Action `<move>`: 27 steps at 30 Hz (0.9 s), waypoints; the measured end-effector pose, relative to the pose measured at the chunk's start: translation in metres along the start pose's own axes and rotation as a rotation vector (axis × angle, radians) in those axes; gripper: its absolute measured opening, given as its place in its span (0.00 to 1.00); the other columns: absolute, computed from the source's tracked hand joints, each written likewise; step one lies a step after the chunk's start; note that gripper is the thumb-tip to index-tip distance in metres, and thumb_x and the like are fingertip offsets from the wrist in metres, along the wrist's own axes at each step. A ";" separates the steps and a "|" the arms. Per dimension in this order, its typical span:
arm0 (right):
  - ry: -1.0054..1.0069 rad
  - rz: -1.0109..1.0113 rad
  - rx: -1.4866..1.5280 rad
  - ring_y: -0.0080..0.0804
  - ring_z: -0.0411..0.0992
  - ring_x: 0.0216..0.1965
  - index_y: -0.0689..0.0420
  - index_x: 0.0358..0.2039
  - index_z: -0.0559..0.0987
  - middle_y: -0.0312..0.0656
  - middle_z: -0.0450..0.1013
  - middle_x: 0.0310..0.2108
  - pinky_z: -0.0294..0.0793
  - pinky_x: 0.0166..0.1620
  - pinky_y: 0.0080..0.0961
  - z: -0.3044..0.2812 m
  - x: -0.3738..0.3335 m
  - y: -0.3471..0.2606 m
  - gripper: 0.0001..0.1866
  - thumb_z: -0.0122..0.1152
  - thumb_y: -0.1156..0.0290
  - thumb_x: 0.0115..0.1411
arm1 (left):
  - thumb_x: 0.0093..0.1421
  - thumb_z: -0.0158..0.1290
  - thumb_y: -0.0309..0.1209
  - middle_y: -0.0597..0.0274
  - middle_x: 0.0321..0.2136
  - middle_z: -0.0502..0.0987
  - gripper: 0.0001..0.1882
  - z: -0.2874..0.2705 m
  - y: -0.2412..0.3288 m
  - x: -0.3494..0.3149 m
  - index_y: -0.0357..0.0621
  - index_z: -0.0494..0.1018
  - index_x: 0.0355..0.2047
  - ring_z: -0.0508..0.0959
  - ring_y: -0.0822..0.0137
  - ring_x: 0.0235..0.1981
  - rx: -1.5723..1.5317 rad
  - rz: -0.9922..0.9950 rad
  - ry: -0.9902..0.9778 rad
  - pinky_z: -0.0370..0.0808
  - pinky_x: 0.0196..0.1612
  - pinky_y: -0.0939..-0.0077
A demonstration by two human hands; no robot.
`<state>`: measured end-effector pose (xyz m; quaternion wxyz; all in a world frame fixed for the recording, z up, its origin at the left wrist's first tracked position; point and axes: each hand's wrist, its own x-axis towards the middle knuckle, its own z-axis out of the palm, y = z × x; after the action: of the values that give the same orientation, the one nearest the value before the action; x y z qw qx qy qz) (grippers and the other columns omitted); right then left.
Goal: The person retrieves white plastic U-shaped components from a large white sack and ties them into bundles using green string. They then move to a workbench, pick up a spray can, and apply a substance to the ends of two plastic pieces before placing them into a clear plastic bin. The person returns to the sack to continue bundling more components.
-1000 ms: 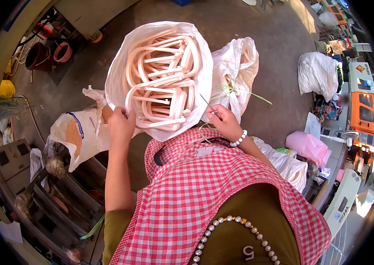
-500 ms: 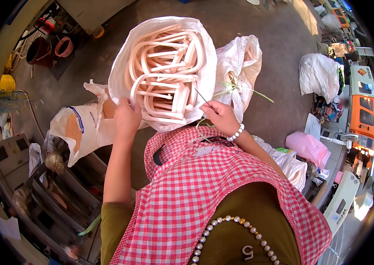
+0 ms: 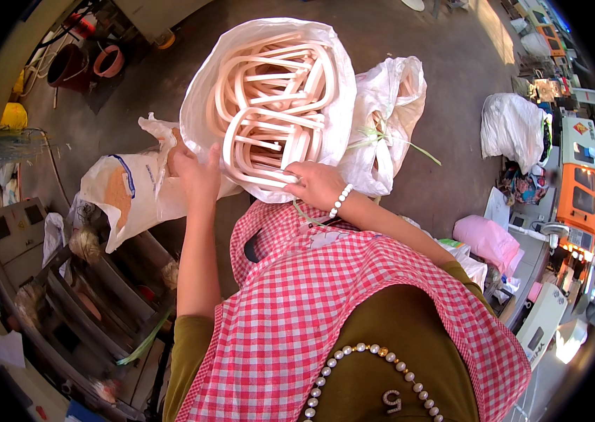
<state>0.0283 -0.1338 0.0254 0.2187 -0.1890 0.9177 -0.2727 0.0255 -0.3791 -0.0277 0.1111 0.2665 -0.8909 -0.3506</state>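
A white woven sack (image 3: 195, 105) stands open in front of me, full of pale pink U-shaped plastic frames (image 3: 274, 114). My right hand (image 3: 320, 186), with a white bead bracelet on its wrist, is closed on the near end of the frame at the sack's near rim. The dark thin tool seen in it earlier does not show now. My left hand (image 3: 199, 172) is beside the sack's left rim, thumb and fingers apart, with no frame in it. Its fingertips are partly hidden.
To the right stands a second white sack (image 3: 374, 165) tied with a green strip. A torn bag of tan granules (image 3: 111, 200) lies left, above a dark metal rack (image 3: 100, 302). Farther right are a pink bag (image 3: 487, 235), a large white bag (image 3: 515, 126) and an orange-white machine (image 3: 578, 190).
My left hand has let go of the frame and moved left of it. My right hand has shifted left onto the frame's near end, and its thin tool is out of sight.
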 end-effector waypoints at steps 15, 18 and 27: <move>0.338 -0.027 0.100 0.45 0.73 0.33 0.57 0.36 0.77 0.45 0.74 0.33 0.72 0.36 0.35 -0.017 -0.005 0.014 0.12 0.60 0.64 0.55 | 0.61 0.47 0.41 0.58 0.22 0.76 0.20 -0.001 -0.010 -0.053 0.31 0.72 0.33 0.75 0.70 0.19 -0.413 -0.469 -0.699 0.73 0.23 0.77; 0.265 -0.048 0.087 0.45 0.73 0.34 0.56 0.35 0.77 0.45 0.74 0.32 0.71 0.36 0.35 -0.010 -0.003 0.015 0.13 0.59 0.62 0.54 | 0.62 0.45 0.42 0.61 0.20 0.75 0.20 -0.011 -0.004 -0.056 0.33 0.72 0.31 0.74 0.71 0.19 -0.362 -0.419 -0.670 0.71 0.23 0.78; 0.380 -0.164 -0.039 0.41 0.72 0.34 0.53 0.36 0.80 0.42 0.73 0.34 0.72 0.37 0.32 -0.018 0.009 -0.001 0.16 0.66 0.58 0.49 | 0.65 0.42 0.42 0.66 0.18 0.71 0.19 -0.038 0.000 -0.074 0.36 0.71 0.31 0.69 0.75 0.16 -0.447 -0.370 -0.659 0.68 0.21 0.80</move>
<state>0.0122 -0.1316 0.0368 0.0152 -0.2126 0.9290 -0.3024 0.1015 -0.3596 -0.0003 -0.1887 0.2651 -0.7182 -0.6151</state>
